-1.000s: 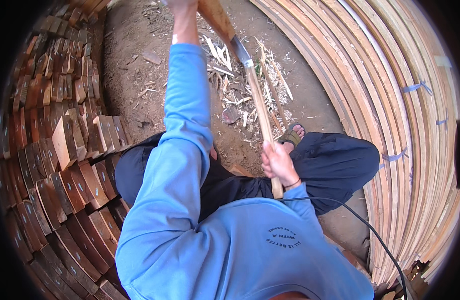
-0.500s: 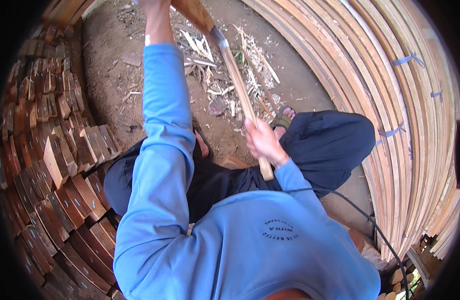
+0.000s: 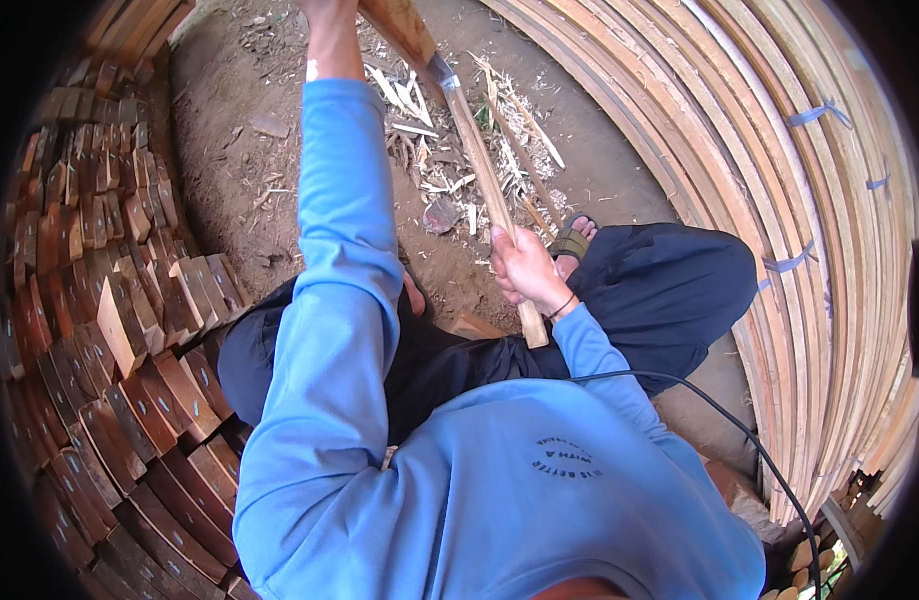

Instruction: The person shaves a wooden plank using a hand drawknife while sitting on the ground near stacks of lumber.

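Observation:
My right hand (image 3: 529,268) is closed around a pale, straight wooden stick (image 3: 479,150) that slants up and away from my lap. Its near end sticks out below the fist, over the dark trousers. At the far end the stick meets a shiny metal piece (image 3: 441,72), and beyond that a thicker, darker wooden piece (image 3: 399,30) runs out of the top edge. My left arm reaches straight forward beside it. Only the wrist and part of my left hand (image 3: 325,6) show at the top edge; its fingers are cut off, so what it holds is hidden.
Dirt ground (image 3: 234,150) with pale wood shavings (image 3: 509,115) lies in front of my sandalled feet. Stacked dark wood blocks (image 3: 99,330) rise on the left. Long bundled planks (image 3: 769,220) with blue ties curve along the right. A black cable (image 3: 724,405) crosses my right side.
My left arm has shifted slightly to the right and its hand sits a little further past the top edge. The right hand keeps its grip on the stick, nearly in place.

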Tool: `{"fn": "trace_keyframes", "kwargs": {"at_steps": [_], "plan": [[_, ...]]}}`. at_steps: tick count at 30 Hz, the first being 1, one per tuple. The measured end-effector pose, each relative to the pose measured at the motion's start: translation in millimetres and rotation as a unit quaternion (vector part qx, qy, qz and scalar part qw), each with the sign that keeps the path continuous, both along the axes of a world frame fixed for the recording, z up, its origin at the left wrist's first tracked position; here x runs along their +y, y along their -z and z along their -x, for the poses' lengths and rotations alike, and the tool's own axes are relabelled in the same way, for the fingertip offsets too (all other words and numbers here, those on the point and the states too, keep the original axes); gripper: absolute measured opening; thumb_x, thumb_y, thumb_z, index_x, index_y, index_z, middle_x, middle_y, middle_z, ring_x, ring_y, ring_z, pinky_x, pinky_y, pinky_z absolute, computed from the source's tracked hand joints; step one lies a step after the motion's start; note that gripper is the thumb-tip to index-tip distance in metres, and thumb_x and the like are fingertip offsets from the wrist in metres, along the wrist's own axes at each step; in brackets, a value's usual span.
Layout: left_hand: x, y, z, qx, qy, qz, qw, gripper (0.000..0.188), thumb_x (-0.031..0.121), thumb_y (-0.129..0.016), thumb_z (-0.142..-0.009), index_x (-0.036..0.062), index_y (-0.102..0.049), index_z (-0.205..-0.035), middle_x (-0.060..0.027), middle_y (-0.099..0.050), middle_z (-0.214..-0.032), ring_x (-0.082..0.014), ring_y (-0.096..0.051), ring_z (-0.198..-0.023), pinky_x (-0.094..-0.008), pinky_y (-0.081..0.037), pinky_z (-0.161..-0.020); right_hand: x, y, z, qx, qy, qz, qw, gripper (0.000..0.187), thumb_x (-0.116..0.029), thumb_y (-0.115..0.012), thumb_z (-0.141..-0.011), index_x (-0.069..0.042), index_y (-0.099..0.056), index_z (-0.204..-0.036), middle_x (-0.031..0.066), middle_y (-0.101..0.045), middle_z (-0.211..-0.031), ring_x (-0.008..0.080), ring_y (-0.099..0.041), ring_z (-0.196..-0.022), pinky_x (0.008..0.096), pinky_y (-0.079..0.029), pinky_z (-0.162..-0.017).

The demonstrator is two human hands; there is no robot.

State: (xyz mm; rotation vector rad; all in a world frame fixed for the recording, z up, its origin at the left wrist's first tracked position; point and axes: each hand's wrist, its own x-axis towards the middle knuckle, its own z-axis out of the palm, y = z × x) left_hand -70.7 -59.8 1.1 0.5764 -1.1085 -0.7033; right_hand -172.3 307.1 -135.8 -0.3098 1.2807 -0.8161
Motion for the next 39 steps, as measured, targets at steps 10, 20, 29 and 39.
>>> {"fn": "trace_keyframes", "kwargs": {"at_steps": [10, 20, 29, 39], "plan": [[-17, -4, -16, 0.002, -0.049, 0.017, 0.999, 0.026, 0.022, -0.078, -0.089, -0.0025, -0.071, -0.097, -0.0061, -0.066, -0.076, -0.0174, -0.063, -0.062, -0.0310, -0.053, -0.058, 15, -18, -5, 0.042, -0.041, 0.000, 0.998, 0.032, -0.035, -0.043, -0.112, -0.012, -0.040, -0.092, -0.0036, -0.037, -0.061, 0.0087, -0.036, -0.040, 0.0265, -0.031, -0.034], [-20, 3, -36, 0.031, -0.018, 0.033, 0.999, 0.025, 0.018, -0.076, -0.091, -0.0054, -0.072, -0.098, -0.0063, -0.069, -0.082, -0.0158, -0.064, -0.067, -0.0301, -0.052, -0.060, 47, -26, -11, 0.035, -0.044, -0.009, 0.998, 0.029, -0.039, -0.045, -0.111, -0.012, -0.044, -0.098, -0.0031, -0.041, -0.065, 0.0078, -0.037, -0.042, 0.0270, -0.032, -0.034], [-7, -6, -24, 0.019, -0.033, -0.024, 0.999, 0.027, 0.021, -0.079, -0.089, -0.0044, -0.072, -0.095, -0.0079, -0.068, -0.074, -0.0165, -0.064, -0.060, -0.0304, -0.051, -0.057, 31, -25, -11, 0.023, -0.033, -0.027, 0.999, 0.030, -0.039, -0.046, -0.111, -0.014, -0.041, -0.096, -0.0031, -0.040, -0.064, 0.0079, -0.037, -0.043, 0.0259, -0.031, -0.034], [-18, 1, -20, 0.007, -0.014, -0.043, 0.999, 0.032, 0.021, -0.080, -0.089, -0.0065, -0.073, -0.104, -0.0058, -0.071, -0.085, -0.0135, -0.065, -0.075, -0.0303, -0.052, -0.068, 38, -24, -11, 0.020, -0.028, -0.031, 0.999, 0.026, -0.035, -0.045, -0.112, -0.014, -0.042, -0.097, -0.0035, -0.039, -0.063, 0.0074, -0.035, -0.041, 0.0265, -0.029, -0.033]]}}
